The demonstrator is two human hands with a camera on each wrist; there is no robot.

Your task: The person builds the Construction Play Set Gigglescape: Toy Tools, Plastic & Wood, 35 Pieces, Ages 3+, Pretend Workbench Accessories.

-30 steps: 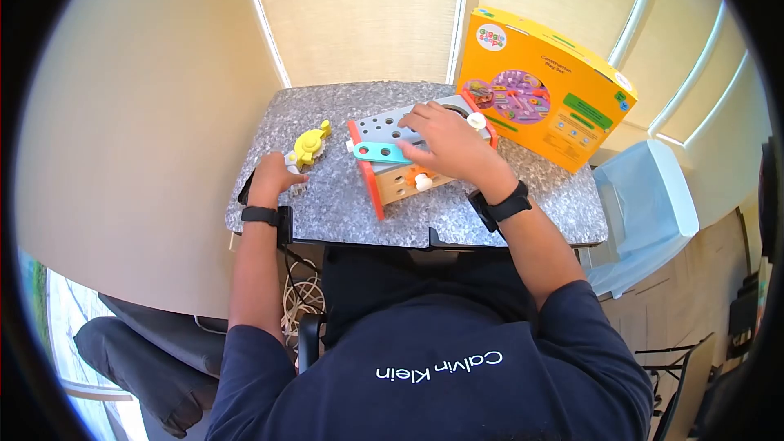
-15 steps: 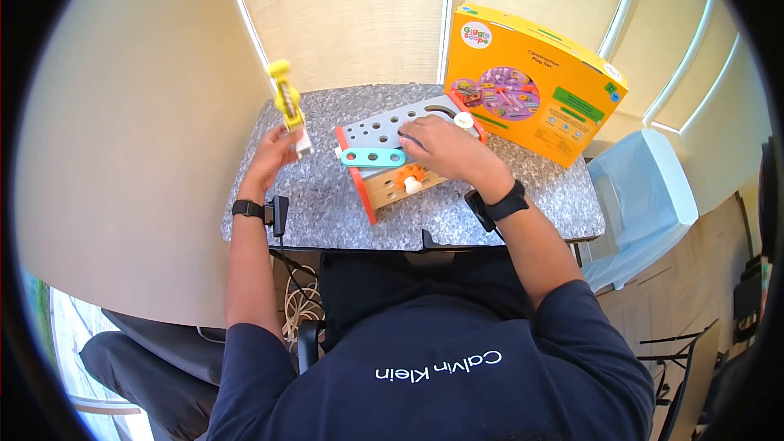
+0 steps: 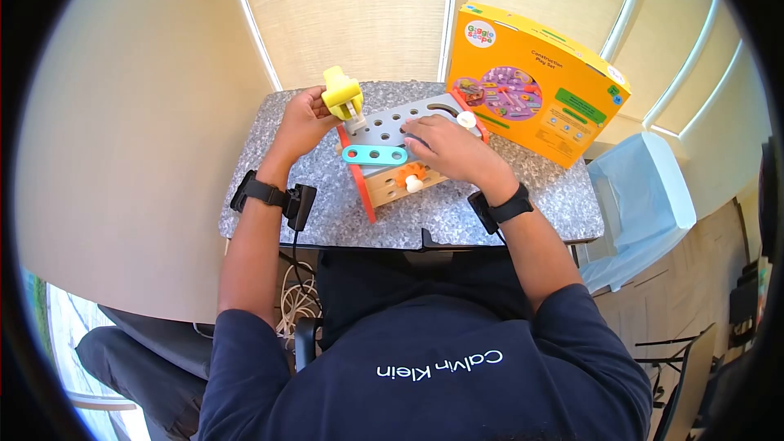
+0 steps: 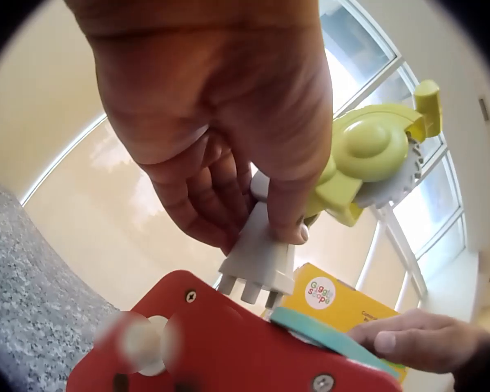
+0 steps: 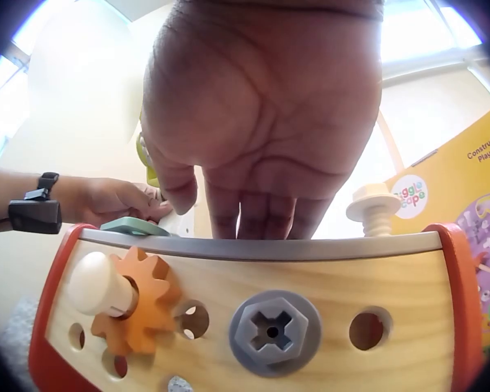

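My left hand [image 3: 304, 124] pinches the pale grey base [image 4: 257, 249] of a yellow toy circular saw [image 3: 341, 91] with a grey toothed disc. Pegs under that base point down, close over the left end of the toy workbench [image 3: 376, 126]. The bench has a grey holed top, a wooden front and red end panels [image 4: 229, 343]. On its top, the fingers of my right hand [image 3: 453, 147] rest straight, beside a turquoise holed strip [image 3: 384, 155]. An orange gear [image 5: 155, 298] with a white bolt [image 5: 90, 282] sits on the front, near a grey hexagonal piece [image 5: 269, 333].
A yellow Construction Play Set box [image 3: 490, 53] stands behind the bench to the right. Beyond the speckled table's [image 3: 318, 212] right edge is a bin [image 3: 645, 188] with a light blue liner. A white bolt [image 5: 376, 204] sticks up from the bench top's right end.
My left hand has lifted the yellow toy saw off the table and brought it right, over the bench's left end. My right hand stays on the bench top.
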